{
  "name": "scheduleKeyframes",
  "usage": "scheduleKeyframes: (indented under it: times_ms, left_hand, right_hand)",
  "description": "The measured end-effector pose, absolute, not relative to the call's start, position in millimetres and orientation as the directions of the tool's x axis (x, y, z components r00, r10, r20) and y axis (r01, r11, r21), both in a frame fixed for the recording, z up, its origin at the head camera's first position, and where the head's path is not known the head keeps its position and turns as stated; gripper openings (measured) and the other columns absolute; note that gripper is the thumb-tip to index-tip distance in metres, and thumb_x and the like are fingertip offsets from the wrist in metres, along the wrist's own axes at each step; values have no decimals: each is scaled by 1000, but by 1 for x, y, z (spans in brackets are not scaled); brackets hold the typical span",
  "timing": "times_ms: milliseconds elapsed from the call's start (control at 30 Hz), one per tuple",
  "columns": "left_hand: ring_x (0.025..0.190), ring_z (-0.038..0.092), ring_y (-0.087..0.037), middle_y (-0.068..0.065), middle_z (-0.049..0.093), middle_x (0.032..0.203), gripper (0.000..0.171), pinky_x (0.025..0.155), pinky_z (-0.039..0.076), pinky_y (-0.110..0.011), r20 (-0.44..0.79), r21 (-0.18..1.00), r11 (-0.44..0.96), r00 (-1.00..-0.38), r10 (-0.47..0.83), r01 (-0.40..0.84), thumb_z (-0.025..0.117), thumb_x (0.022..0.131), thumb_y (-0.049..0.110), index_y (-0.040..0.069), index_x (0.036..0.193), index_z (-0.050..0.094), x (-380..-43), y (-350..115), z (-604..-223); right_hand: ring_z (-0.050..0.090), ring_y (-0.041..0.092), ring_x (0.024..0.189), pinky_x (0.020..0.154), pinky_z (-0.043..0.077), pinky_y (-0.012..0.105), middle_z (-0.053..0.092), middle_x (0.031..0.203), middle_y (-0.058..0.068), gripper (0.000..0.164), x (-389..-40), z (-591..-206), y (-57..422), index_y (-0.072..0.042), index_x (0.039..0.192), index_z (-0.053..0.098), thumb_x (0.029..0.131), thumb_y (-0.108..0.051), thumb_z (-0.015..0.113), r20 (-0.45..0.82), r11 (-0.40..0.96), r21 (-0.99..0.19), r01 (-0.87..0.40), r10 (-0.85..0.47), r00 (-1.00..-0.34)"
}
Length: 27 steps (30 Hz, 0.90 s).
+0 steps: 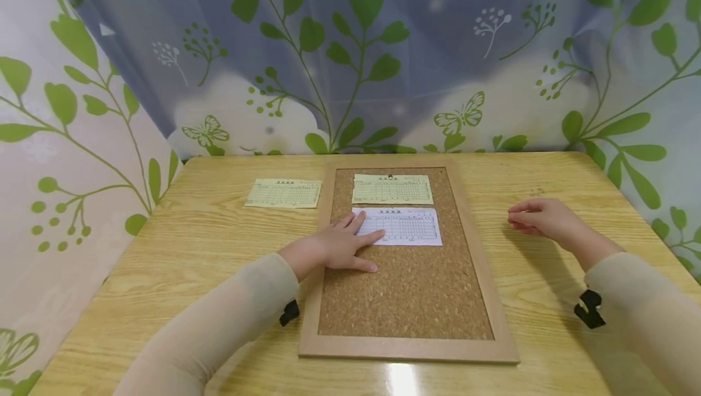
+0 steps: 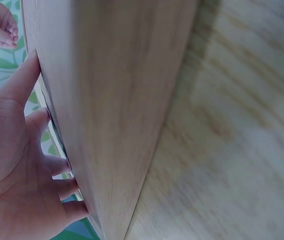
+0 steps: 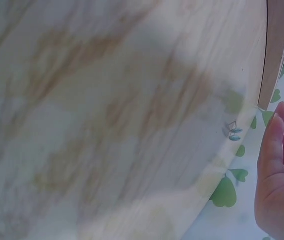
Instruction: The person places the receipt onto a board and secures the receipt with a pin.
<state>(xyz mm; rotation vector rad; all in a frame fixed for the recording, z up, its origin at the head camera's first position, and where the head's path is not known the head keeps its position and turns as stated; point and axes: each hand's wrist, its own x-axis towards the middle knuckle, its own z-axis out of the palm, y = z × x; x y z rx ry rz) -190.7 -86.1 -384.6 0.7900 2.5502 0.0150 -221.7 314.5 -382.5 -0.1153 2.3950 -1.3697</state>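
Observation:
My left hand lies on the corkboard with its fingers spread. Its fingertips press the left part of a white printed slip. Above that slip, a yellow printed slip has a small dark pin at its top edge. Off to the board's right, my right hand hovers over the table with fingers bent slightly and nothing visible in them. A few small pins lie on the table just beyond it; the right wrist view shows these pins close up.
Another yellow slip lies on the wooden table, left of the board's raised wooden frame. A leaf-patterned cloth hangs behind the table's back edge and along its sides.

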Motion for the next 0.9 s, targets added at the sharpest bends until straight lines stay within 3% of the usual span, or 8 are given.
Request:
scheduleKeyframes:
  times_ms: [900]
  left_hand:
    - [139, -6, -35, -15, -10, 154, 74, 110, 6, -50, -427, 147, 834, -726, 539, 532, 42, 88, 64, 37, 150, 10, -188, -85, -382]
  right_hand:
    - [61, -2, 80, 74, 51, 22, 65, 94, -7, 49, -219, -386, 345, 22, 128, 35, 97, -14, 49, -292, 516, -844, 147, -212, -932]
